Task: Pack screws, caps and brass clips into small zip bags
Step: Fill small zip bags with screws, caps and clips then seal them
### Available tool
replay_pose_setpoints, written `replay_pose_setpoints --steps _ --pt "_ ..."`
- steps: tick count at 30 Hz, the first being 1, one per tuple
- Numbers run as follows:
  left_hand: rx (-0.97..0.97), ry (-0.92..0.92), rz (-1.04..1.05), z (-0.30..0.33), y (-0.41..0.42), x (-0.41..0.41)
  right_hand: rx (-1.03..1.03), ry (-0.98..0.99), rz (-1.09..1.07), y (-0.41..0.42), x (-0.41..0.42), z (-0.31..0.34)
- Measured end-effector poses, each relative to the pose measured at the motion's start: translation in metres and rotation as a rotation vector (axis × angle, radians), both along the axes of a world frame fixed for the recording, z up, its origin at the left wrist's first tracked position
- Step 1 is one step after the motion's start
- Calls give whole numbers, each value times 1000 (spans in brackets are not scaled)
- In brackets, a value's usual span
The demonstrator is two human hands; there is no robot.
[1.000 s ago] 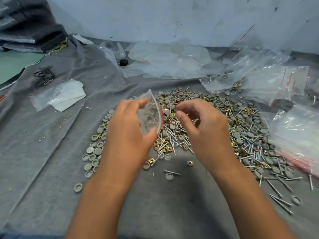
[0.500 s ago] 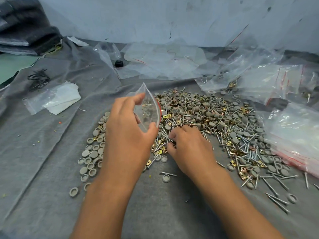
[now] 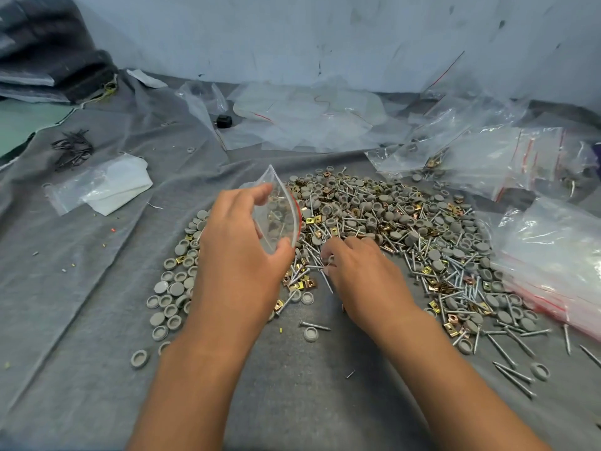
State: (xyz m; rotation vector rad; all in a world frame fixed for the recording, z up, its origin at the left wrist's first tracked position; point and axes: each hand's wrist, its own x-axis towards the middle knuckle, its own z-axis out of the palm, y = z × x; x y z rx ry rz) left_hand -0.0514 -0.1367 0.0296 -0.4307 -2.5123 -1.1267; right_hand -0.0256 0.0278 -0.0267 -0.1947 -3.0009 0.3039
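My left hand (image 3: 240, 255) holds a small clear zip bag (image 3: 279, 216) with a red seal line, pinched between thumb and fingers, its mouth spread open toward the right. A wide pile of silver screws, grey round caps and brass clips (image 3: 383, 219) lies on the grey cloth behind it. My right hand (image 3: 361, 275) is down at the pile's near edge, fingers curled around a few screws (image 3: 325, 275). Loose grey caps (image 3: 172, 288) spread to the left of my left hand.
Empty zip bags (image 3: 549, 255) are stacked at the right, with more clear bags (image 3: 309, 115) crumpled along the wall. A flat bag with white paper (image 3: 107, 187) and a bundle of black ties (image 3: 73, 151) lie at the left. Stray screws (image 3: 510, 372) scatter at the lower right.
My right hand dropped from beside the bag's mouth down to the pile and curled onto screws. The left hand kept the bag raised and open.
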Motion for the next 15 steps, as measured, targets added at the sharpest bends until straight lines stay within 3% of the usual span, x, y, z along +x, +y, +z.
replay_pose_setpoints --steps 6,11,15 --pt "-29 -2 -32 -1 4 5 19 19 -5 -2 2 -4" --pt "-81 -13 -73 -4 5 4 -420 170 23 8 6 9" --pt "-138 -9 -105 -5 9 0 -514 462 155 3 20 30"
